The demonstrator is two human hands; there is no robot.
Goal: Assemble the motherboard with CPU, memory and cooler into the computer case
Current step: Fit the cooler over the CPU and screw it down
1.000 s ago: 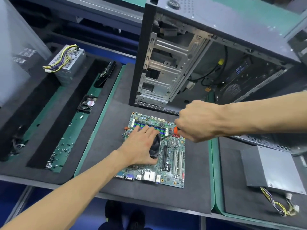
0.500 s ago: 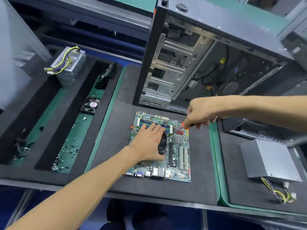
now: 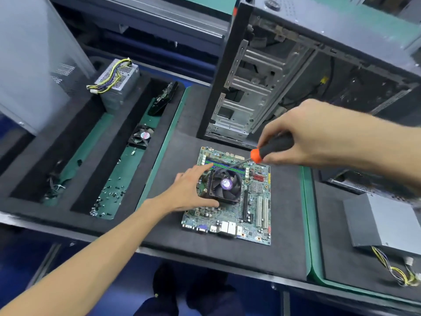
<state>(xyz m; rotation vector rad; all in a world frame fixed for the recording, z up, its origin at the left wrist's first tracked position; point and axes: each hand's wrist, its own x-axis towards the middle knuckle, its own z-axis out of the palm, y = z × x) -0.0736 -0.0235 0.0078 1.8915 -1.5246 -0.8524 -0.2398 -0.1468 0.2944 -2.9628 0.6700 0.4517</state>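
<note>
A person works over a green motherboard (image 3: pixel 230 215) lying flat on a dark foam work mat (image 3: pixel 227 254), its row of rear ports facing the near edge. A black cooler (image 3: pixel 225 187) with a purple-labelled fan sits on the board's upper half, just below the memory slots (image 3: pixel 227 166) that run along the board's far edge.

The left hand (image 3: pixel 193 190) reaches in from 7 o'clock, its fingers straight and spread against the cooler's left side, thumb along the near corner and forefinger at the far one. The right hand (image 3: pixel 303 135) comes in from 3 o'clock, wrapped around the black handle of an orange-collared screwdriver (image 3: pixel 266 150). The shaft slants down toward the cooler's far corner at about 11 o'clock of the fan; motion blur makes it hard to say whether the tip touches a screw.

The open computer case (image 3: pixel 250 87) stands upright at 12 o'clock, just beyond the board, bare metal drive bays facing the camera. At 9 o'clock, recessed green trays hold loose screws (image 3: pixel 109 197), a small case fan (image 3: pixel 142 135) and a silver power supply with yellow wiring (image 3: pixel 118 83). A second grey power supply (image 3: pixel 382 224) lies at 3 o'clock on the neighbouring mat.
</note>
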